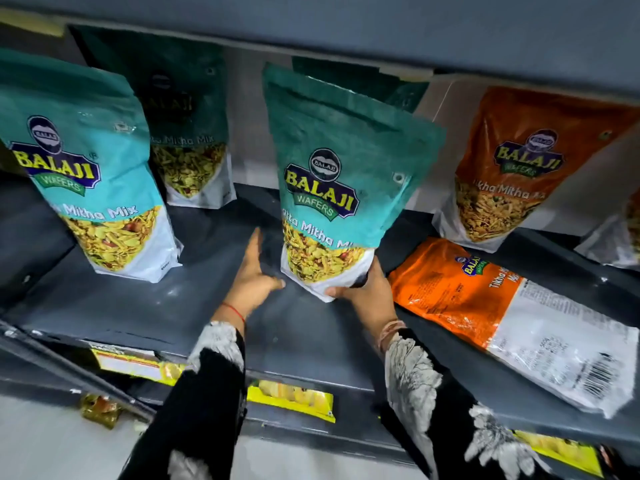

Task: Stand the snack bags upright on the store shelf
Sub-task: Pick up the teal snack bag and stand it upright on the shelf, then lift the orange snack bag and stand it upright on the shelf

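Right hand (pixel 363 292) wrapped around the lower right corner of the teal snack bag (pixel 339 188), thumb across the white base; grip closed on it. Left hand (pixel 254 271) open-palmed against the bag's lower left side, steadying, not clasping. Bag upright mid-shelf (pixel 145 306), long axis vertical with a slight lean to the left, base on or just over the shelf board, hard to tell which. Just right of the right hand, lying flat: an orange bag (pixel 502 313), long axis running out toward the shelf edge, likely next to stand, right hand nearer. Around: two teal bags (pixel 93 188) standing at left, one orange bag (pixel 509 174) standing behind. Nothing blocking between.
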